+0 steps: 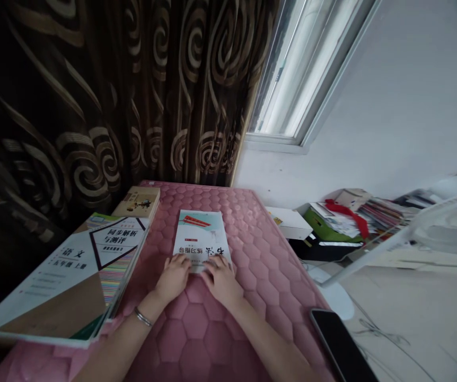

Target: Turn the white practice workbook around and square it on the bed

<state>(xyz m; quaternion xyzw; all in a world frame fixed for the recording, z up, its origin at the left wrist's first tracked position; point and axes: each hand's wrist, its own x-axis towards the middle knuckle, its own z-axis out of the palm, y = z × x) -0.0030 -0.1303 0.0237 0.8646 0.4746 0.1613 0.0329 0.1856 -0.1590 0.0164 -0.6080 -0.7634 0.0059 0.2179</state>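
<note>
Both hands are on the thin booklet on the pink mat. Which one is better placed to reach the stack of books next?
Probably the left hand. It rests on the booklet at its near left corner, on the side where the stack of books lies. The right hand would have to cross over.
</note>
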